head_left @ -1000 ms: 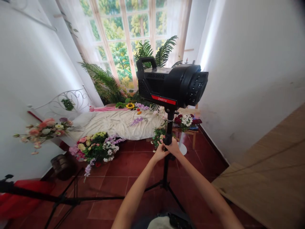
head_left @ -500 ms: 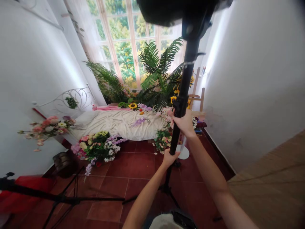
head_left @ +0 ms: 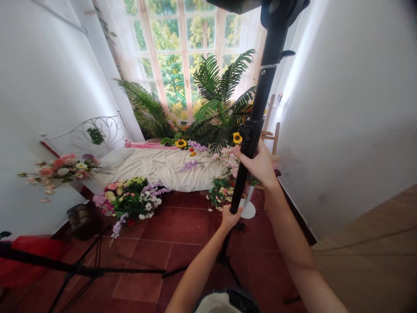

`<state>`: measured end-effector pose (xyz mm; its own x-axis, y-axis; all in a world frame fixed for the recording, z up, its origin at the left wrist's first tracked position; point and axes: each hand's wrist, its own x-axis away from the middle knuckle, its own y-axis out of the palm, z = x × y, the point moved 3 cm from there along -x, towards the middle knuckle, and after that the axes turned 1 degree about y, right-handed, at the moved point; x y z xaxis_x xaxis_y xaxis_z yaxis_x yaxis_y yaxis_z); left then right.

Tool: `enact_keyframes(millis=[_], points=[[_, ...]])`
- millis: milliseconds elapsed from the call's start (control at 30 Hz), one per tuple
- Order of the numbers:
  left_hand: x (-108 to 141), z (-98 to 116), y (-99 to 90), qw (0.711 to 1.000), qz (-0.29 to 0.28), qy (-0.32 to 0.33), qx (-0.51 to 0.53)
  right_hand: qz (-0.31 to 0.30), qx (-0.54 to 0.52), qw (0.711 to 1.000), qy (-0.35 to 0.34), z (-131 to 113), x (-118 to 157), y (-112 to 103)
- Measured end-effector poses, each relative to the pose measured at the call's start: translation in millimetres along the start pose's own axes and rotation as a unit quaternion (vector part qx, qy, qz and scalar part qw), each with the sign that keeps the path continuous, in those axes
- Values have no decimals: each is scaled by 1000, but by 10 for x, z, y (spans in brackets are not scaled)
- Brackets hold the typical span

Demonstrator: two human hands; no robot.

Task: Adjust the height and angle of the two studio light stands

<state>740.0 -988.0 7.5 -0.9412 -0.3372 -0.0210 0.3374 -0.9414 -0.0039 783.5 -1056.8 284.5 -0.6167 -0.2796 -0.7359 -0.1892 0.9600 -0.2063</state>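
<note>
A black light stand (head_left: 259, 98) rises at a slant through the right half of the head view, its tripod legs spread on the floor. My left hand (head_left: 231, 217) is closed around its lower pole. Higher up, my right hand (head_left: 261, 164) grips the pole just below a clamp collar (head_left: 250, 134), the thumb crossing towards the left and the other fingers partly hidden behind. A dark fixture (head_left: 236, 3) sits on top, cut off by the upper edge, so its kind does not show.
A white-covered bed (head_left: 159, 167) with scattered flowers lies under the window, palm fronds (head_left: 224, 87) behind it. Flower bunches (head_left: 130, 198) and a small barrel (head_left: 84, 221) stand in front. Another black stand (head_left: 87, 271) reaches in from the left. At right are a wall and a tan panel (head_left: 374, 261).
The stand's upper part and fixture have shifted right and up in view. Both hands keep hold of the pole. The room has slid slightly left at the lower left.
</note>
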Motion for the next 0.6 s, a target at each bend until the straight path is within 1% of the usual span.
enact_keyframes(millis=[67, 133, 200, 267, 300, 367, 433, 467, 533, 600], points=[[-14, -42, -7, 999, 41, 21, -9, -65, -3, 998, 9, 47, 184, -83], [-35, -99, -3, 998, 52, 38, -13, -147, 7, 988, 42, 180, 474, -166], [-59, -157, 2, 997, 47, 53, -17, -217, 34, 971, 98, 409, 862, -237], [-79, -208, 2, 997, 42, 67, -19, -272, 70, 946, 159, 683, 1313, -274], [-87, -230, 1, 996, 43, 71, -20, -285, 96, 934, 190, 818, 1542, -281], [-100, -270, 2, 996, 48, 72, -20, -290, 142, 909, 263, 1046, 1972, -269], [-107, -298, 9, 996, 55, 68, -21, -301, 159, 885, 317, 1176, 2326, -206], [-109, -305, 14, 996, 58, 68, -23, -306, 144, 880, 333, 1205, 2461, -157], [-110, -309, 25, 995, 60, 71, -24, -295, 76, 884, 355, 1224, 2646, -40], [-107, -303, 35, 995, 54, 76, -25, -242, -12, 887, 392, 1255, 2748, 67]])
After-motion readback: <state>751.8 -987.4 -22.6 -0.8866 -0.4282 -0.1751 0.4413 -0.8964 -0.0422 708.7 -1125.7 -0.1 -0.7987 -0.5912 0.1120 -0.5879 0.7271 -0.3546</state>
